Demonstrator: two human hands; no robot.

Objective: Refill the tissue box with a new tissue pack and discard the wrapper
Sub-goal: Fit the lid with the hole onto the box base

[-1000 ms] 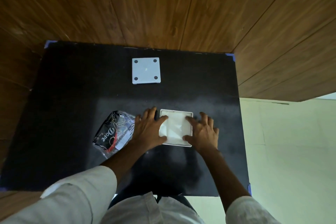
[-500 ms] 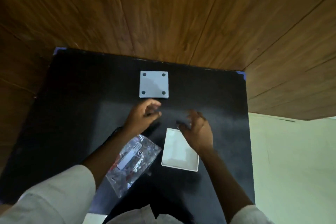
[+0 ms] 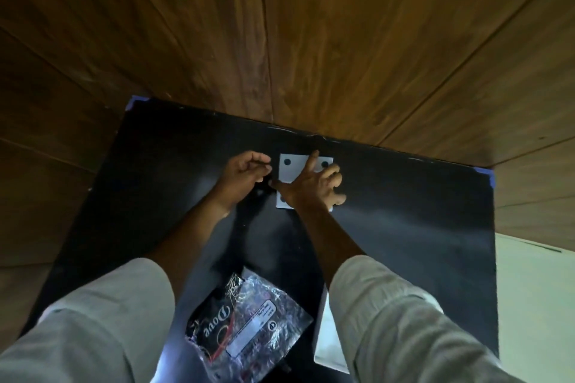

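Note:
A white square lid (image 3: 292, 169) with black dots at its corners lies flat near the far edge of the black table (image 3: 404, 211). My right hand (image 3: 311, 190) is spread over it, thumb at its left edge and fingers at its right edge. My left hand (image 3: 245, 174) hovers just left of the lid with loosely curled fingers and holds nothing. The white tissue box (image 3: 326, 339) sits at the near right, mostly hidden by my right sleeve. The crumpled clear wrapper (image 3: 249, 320) with black "Dove" print lies beside the box on its left.
A wooden panelled wall (image 3: 280, 40) rises directly behind the table's far edge. Pale floor (image 3: 535, 305) shows past the table's right edge. Blue tape (image 3: 487, 176) marks the far right corner.
Both hands left the tissue box and reached forward. The right hand now covers the white lid and the left hand is beside it. The view shifted, so box and wrapper sit lower.

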